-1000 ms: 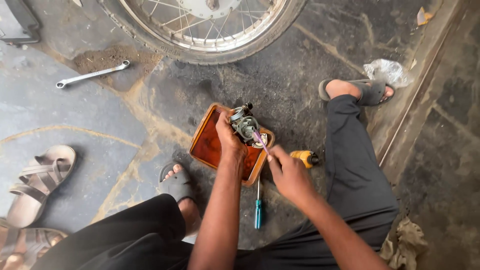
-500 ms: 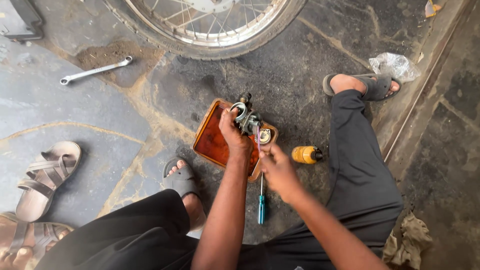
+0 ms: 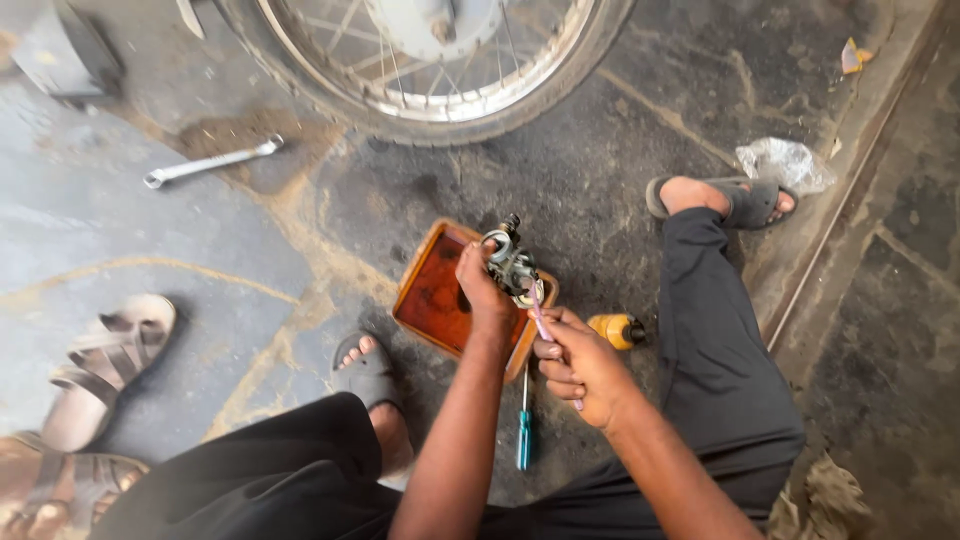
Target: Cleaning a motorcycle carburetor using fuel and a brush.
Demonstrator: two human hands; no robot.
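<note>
My left hand (image 3: 484,293) grips a small grey metal carburettor (image 3: 509,262) and holds it over an orange-brown rectangular tray (image 3: 432,295) on the floor. My right hand (image 3: 579,365) is closed on a thin pink-handled tool (image 3: 540,318) whose tip touches the carburettor's lower right side. A blue-handled screwdriver (image 3: 523,432) lies on the floor just below the tray, between my arms. A small yellow can (image 3: 615,329) lies on its side to the right of my right hand.
A spoked wheel with a tyre (image 3: 430,70) stands at the top. A silver spanner (image 3: 210,163) lies on the floor at the upper left. Another person's sandalled feet (image 3: 95,365) are at the left edge. A crumpled plastic bag (image 3: 785,163) lies by the kerb on the right.
My right hand has stayed on the tool at the carburettor with small shifts. The view has drifted, so the yellow can now shows fully beside my right hand.
</note>
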